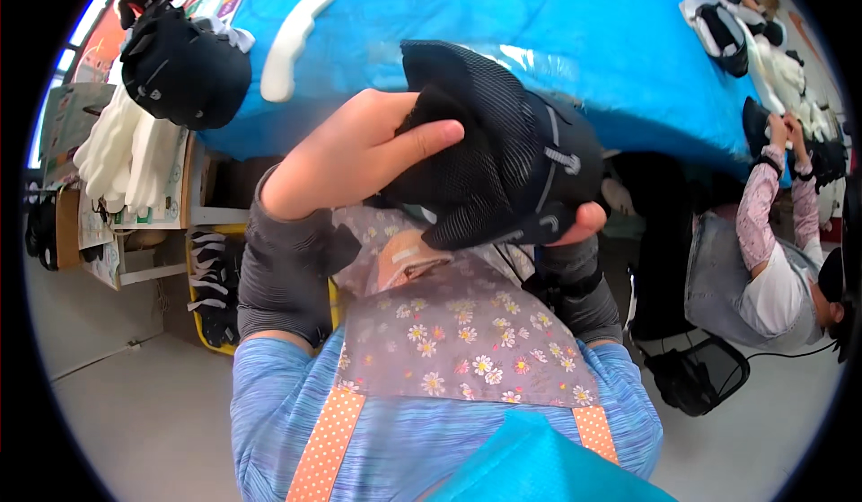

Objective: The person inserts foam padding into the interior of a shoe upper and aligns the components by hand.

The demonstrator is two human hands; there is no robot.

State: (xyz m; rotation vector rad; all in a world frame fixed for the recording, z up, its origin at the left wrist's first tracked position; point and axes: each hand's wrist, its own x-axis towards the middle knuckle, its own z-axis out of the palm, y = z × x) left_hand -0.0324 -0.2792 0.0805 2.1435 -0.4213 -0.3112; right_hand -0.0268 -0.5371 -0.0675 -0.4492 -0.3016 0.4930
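Observation:
Held up in front of my chest is a black cap-like fabric piece (pixel 503 134) with fine striped mesh on one side and grey stitched marks on the other. My left hand (pixel 382 143) pinches its near-left edge, the thumb lying on the dark cloth and the other fingers mostly hidden behind it. From below and behind, my right hand (pixel 584 224) supports the right side; just a fingertip and part of the hand show there. On the table beyond lies a white curved piece (pixel 296 44) with a wavy edge, touched by neither hand.
A blue-covered table (pixel 628 44) spans the front. At left stand a stack of black cap-like pieces (pixel 184 71) and a pile of white wavy pieces (pixel 135 152). A yellow crate (pixel 202 309) holds several black pieces. Another person (pixel 772 259) works at right, near a black bag (pixel 696 376).

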